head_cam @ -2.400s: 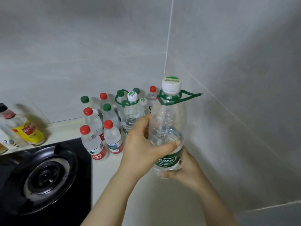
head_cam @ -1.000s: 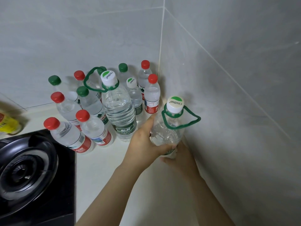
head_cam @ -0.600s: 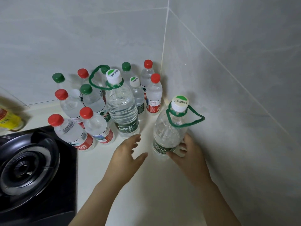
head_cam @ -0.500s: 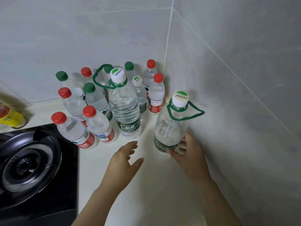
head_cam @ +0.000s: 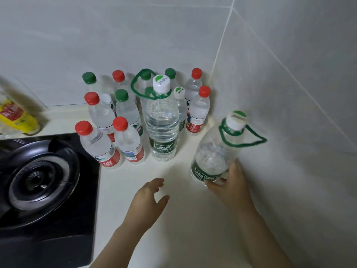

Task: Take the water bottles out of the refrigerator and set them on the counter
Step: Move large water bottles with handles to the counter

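A large clear water bottle (head_cam: 214, 153) with a white cap and a green loop handle stands on the pale counter (head_cam: 173, 219) against the right wall. My right hand (head_cam: 228, 184) still grips its base from the right. My left hand (head_cam: 148, 198) hovers open over the counter, a little left of that bottle and touching nothing. Behind them, in the corner, stand a second large bottle (head_cam: 162, 124) with a green handle and several small water bottles (head_cam: 98, 146) with red or green caps.
A black gas hob (head_cam: 38, 182) with a round burner fills the left side. A yellow-labelled bottle (head_cam: 15, 117) lies at the far left by the back wall. Tiled walls (head_cam: 289, 93) close the corner behind and to the right.
The large bottle came down from mid-air and now stands on the counter by the right wall. My left hand let go of it and drew back; my right hand stays at its base.
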A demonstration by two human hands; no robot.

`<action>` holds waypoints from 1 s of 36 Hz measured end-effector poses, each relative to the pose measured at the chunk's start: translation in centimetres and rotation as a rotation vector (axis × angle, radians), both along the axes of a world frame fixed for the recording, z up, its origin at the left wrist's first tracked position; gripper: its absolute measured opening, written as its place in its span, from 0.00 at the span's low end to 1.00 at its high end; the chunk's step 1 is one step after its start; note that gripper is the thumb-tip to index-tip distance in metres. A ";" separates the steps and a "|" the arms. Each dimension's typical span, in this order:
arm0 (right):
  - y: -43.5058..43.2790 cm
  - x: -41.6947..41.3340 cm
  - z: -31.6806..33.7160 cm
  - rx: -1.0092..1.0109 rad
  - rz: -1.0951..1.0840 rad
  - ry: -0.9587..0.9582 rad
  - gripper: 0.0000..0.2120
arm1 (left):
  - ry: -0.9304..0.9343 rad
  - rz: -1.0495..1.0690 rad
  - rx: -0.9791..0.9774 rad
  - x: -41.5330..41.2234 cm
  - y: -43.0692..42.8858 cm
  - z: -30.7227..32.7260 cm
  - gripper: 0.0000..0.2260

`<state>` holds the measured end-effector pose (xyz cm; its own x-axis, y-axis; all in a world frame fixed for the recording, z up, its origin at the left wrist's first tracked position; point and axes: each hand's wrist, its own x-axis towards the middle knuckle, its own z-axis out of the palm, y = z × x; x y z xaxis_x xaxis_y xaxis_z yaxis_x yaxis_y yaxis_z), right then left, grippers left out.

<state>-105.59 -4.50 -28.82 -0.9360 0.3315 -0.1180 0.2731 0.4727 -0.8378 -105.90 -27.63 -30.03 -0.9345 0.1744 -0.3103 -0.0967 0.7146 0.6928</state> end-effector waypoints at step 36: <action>0.1 -5.5 0.0 -0.132 0.050 0.071 0.29 | 0.039 0.195 0.126 -6.8 8.3 -6.5 0.15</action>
